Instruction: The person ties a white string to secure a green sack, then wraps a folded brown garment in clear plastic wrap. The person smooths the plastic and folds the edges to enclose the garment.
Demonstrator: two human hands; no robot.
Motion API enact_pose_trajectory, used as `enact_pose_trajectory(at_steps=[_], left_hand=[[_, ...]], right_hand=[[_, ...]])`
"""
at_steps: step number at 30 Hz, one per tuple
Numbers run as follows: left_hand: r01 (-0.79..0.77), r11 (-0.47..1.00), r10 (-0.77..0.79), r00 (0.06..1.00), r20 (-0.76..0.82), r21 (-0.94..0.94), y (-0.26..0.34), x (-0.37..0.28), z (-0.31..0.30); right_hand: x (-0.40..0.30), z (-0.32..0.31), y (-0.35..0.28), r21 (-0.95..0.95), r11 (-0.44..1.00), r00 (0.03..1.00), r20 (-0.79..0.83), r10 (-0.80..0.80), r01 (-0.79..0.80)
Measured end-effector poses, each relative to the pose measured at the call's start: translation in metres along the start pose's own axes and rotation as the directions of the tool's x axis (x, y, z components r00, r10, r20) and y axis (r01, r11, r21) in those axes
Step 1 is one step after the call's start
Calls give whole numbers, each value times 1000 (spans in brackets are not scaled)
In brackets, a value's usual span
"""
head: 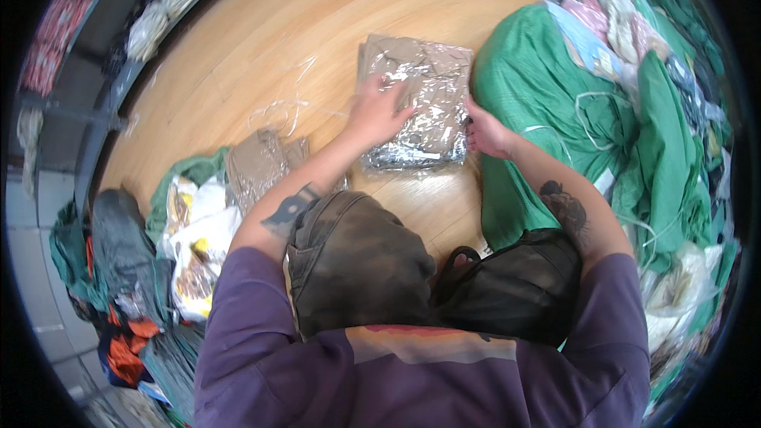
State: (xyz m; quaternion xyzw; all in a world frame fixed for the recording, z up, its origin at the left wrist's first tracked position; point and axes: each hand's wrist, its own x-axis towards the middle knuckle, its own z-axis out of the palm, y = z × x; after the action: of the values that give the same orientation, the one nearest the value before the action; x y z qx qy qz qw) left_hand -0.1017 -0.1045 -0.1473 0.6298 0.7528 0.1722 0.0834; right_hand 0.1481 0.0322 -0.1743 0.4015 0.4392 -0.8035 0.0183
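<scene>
A stack of tan folded garments in clear plastic bags point(425, 89) lies on the wood-look floor in front of me. My left hand point(380, 110) rests on its upper left part, palm down, with the fingers spread. At the stack's right edge is my right hand point(490, 132), its thumb and fingers against the side. How far those fingers reach under the edge is hidden. More tan bagged garments point(261, 163) lie to the left, partly behind my left forearm.
A large green woven sack point(535, 83) stands close on the right, with heaped bagged clothes point(594, 18) beyond it. White string point(291, 104) trails over the floor point(255, 41). At left are a metal shelf point(110, 86), a white printed bag point(199, 249) and dark clothing point(128, 249).
</scene>
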Motion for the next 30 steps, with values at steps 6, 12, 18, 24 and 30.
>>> enact_pose_trajectory(at_steps=[6,12,18,24,30], left_hand=[[234,940,-218,972,89,-250,-45,-61,-2],[144,899,-146,989,27,-413,-63,-79,12],[435,768,-532,842,-89,-471,-97,-142,17],[924,342,-858,233,-458,-171,-205,-280,28],[803,596,-765,572,-296,11,-181,-232,-12]], right_hand=[[27,4,17,-475,840,927,-119,-356,262],[64,-28,43,-588,631,788,18,-615,506],[14,24,8,-597,654,774,-84,-628,465],[19,28,-2,-647,498,589,-92,-803,578],[25,53,-9,-899,163,400,15,-916,406]])
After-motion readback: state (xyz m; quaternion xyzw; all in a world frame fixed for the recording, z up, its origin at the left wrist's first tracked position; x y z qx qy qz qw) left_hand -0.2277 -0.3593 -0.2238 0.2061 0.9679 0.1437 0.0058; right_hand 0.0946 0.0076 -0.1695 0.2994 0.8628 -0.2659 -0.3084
